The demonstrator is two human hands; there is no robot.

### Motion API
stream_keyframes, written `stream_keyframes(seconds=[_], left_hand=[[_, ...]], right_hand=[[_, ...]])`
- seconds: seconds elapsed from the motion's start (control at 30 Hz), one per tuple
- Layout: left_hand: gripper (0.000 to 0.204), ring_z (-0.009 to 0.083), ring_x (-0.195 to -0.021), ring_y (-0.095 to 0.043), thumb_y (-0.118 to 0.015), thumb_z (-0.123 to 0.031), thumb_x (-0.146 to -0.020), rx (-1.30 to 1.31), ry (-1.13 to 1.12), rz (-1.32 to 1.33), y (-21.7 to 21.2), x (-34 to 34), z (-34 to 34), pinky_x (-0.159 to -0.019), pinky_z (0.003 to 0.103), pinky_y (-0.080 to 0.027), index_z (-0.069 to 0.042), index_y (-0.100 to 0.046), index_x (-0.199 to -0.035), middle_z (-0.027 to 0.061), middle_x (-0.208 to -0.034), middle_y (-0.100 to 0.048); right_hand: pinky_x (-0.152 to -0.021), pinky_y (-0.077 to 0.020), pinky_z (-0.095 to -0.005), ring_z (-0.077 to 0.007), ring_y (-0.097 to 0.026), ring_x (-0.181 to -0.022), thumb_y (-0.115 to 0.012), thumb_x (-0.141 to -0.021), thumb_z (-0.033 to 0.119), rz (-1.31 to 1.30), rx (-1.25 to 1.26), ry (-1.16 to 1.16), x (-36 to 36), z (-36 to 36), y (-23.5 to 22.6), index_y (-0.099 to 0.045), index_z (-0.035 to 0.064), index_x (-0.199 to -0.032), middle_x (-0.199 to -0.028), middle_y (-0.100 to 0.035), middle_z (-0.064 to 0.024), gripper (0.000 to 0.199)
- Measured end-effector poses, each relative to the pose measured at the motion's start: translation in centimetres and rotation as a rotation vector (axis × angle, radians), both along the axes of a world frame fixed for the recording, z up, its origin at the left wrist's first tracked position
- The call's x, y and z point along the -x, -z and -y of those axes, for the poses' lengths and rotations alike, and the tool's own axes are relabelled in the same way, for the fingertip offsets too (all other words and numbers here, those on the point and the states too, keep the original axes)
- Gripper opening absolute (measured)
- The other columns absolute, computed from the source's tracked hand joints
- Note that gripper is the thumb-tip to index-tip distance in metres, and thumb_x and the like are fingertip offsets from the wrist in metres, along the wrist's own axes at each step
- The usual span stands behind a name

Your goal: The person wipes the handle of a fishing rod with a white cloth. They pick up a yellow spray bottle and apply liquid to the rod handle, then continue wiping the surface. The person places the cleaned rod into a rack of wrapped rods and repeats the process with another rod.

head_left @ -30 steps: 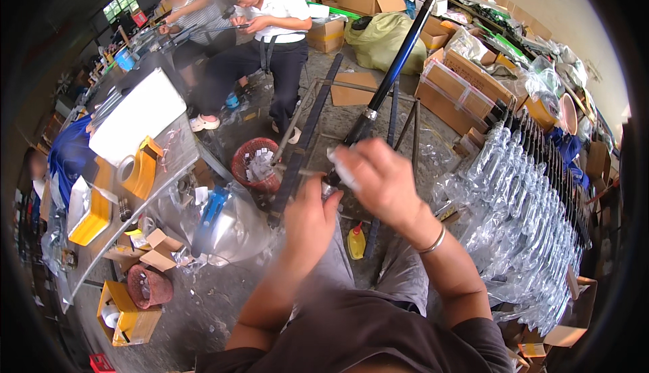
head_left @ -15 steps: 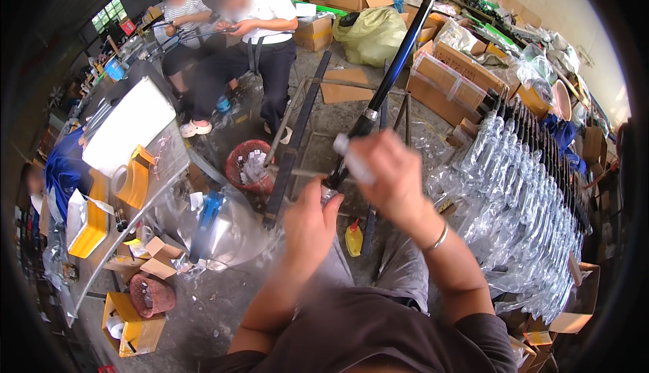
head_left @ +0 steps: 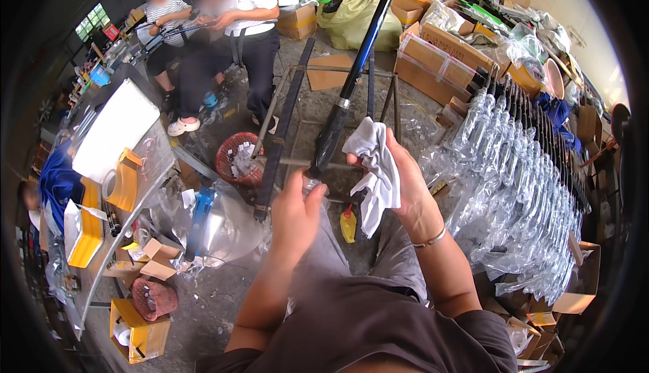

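Head view: L hand (head_left: 295, 212) has fingers wrapped round the low end of the black/blue rod (head_left: 331, 131), long axis running up & away, tipped a bit R. R hand (head_left: 410, 187) holds a white cloth (head_left: 375, 160) just R of it, not touching; L's nearer tbh.

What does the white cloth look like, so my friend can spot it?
Start at the long black-and-blue rod slanting up the middle. Right of its lower end is the person's right hand, holding the white cloth. It's crumpled and drooping, unlike the stiff, shiny rod beside it.
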State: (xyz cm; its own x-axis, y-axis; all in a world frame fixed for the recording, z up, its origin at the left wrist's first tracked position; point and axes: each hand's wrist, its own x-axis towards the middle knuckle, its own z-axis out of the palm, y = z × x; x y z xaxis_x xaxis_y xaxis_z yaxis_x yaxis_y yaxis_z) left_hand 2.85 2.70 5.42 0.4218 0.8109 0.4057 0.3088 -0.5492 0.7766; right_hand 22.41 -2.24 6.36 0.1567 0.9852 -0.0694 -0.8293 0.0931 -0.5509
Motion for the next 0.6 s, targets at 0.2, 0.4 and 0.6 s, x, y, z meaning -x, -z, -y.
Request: stream_keyframes(seconds=[0.2, 0.4, 0.6], left_hand=[[0.03, 0.0395, -0.075, -0.065, -0.066, -0.014, -0.089, 0.063, 0.0, 0.017, 0.3, 0.2, 0.2, -0.064, 0.043, -0.048, 0.001, -0.057, -0.113, 0.0203, -0.084, -0.066], [0.028, 0.0372, -0.07, -0.065, -0.065, -0.016, -0.091, 0.062, -0.003, -0.033, 0.8, 0.1, 0.1, -0.061, 0.041, -0.048, 0.0, -0.058, -0.112, 0.0183, -0.08, -0.066], [0.026, 0.0278, -0.066, -0.06, -0.062, -0.015, -0.094, 0.142, 0.027, -0.047, 0.3, -0.3, 0.7, -0.064, 0.036, -0.047, 0.002, -0.056, -0.112, 0.0167, -0.077, -0.063]], right_hand=[[-0.067, -0.0637, -0.0489, -0.0378, -0.064, -0.107, -0.043, -0.101, 0.045, -0.292, -0.064, -0.141, -0.6, 0.4, 1.6, -0.054, 0.0052, -0.13, -0.116, -0.063, -0.0235, 0.05], [-0.076, -0.0616, -0.0409, -0.0305, -0.067, -0.099, -0.053, -0.098, 0.04, 0.073, -0.012, -0.002, -0.3, 0.8, 1.9, -0.054, 0.0047, -0.132, -0.125, -0.06, -0.0224, 0.049], [-0.058, -0.0483, -0.026, -0.0126, -0.054, -0.074, -0.063, -0.095, 0.034, 0.141, -0.198, 0.116, -0.3, 2.3, 0.9, -0.056, 0.0105, -0.091, -0.095, -0.062, -0.0085, 0.025]])
